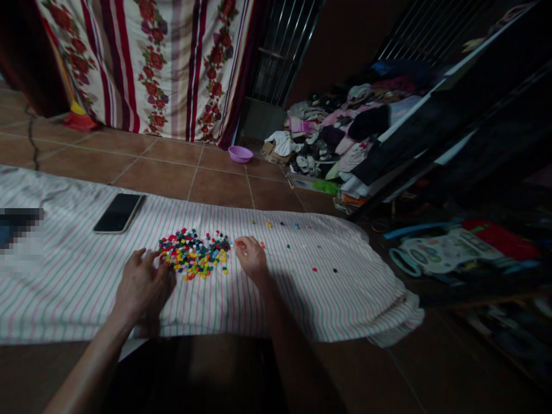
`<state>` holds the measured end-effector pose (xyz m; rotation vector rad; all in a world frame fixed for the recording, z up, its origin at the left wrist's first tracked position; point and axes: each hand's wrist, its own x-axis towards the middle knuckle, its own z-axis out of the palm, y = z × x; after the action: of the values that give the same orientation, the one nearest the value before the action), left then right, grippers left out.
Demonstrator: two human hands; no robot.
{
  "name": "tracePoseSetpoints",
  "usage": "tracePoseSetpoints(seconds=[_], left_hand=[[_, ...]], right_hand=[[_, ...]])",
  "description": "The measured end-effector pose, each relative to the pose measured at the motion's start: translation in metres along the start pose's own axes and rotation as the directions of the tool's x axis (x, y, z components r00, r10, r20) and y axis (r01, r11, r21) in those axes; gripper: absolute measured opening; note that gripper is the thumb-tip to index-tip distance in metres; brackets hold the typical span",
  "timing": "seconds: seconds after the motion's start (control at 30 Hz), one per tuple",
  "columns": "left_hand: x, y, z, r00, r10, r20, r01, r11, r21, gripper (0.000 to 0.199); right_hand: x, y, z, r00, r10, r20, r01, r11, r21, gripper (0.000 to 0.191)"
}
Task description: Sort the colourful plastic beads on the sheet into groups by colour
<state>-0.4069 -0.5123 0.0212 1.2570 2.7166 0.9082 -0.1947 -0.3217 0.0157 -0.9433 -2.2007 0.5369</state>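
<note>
A pile of small multicoloured cubes lies on the striped cloth in front of me. At its left edge is my left hand, palm down, fingers apart and touching the nearest pieces. My right hand is just right of the pile, with thumb and fingers pinched together. An orange speck shows at its fingertips; whether it is gripped I cannot tell. Close beyond that hand lie orange pieces. Farther right, small pieces sit apart by colour, among them a red piece, a black piece and blue pieces.
The striped cloth covers a low surface, with a phone at left. Beyond it, a purple basin stands on the tiled floor below a floral curtain. Heaped clothes and a dark frame are at right.
</note>
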Motion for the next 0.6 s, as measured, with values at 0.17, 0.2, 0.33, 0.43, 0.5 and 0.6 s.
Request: tracePoseSetpoints(seconds=[0.17,0.2,0.33,0.43,0.5,0.6], left_hand=[[-0.001,-0.003,-0.006,0.996,0.08,-0.033,-0.081,0.997,-0.017,0.037],[-0.001,-0.003,-0.007,0.995,0.092,-0.036,-0.092,0.996,-0.018,0.035],[-0.001,-0.003,-0.007,0.995,0.098,-0.036,-0.097,0.995,0.014,0.043],[0.0,-0.004,-0.005,0.995,0.099,-0.021,-0.098,0.994,0.038,0.049],[0.0,-0.005,-0.003,0.994,0.107,-0.022,-0.106,0.993,0.053,0.049],[0.001,-0.009,0.0,0.989,0.143,-0.03,-0.14,0.987,0.076,0.045]], right_hand=[[0.005,0.016,-0.021,0.996,0.062,-0.062,-0.065,0.997,-0.045,0.021],[0.006,0.02,-0.025,0.993,0.087,-0.076,-0.091,0.994,-0.057,0.021],[0.007,0.037,-0.041,0.976,0.181,-0.124,-0.194,0.975,-0.106,0.022],[0.004,0.051,-0.05,0.963,0.235,-0.13,-0.252,0.957,-0.143,0.021],[0.002,0.059,-0.053,0.956,0.265,-0.124,-0.283,0.946,-0.158,0.021],[-0.001,0.069,-0.054,0.951,0.29,-0.104,-0.305,0.935,-0.184,0.021]])
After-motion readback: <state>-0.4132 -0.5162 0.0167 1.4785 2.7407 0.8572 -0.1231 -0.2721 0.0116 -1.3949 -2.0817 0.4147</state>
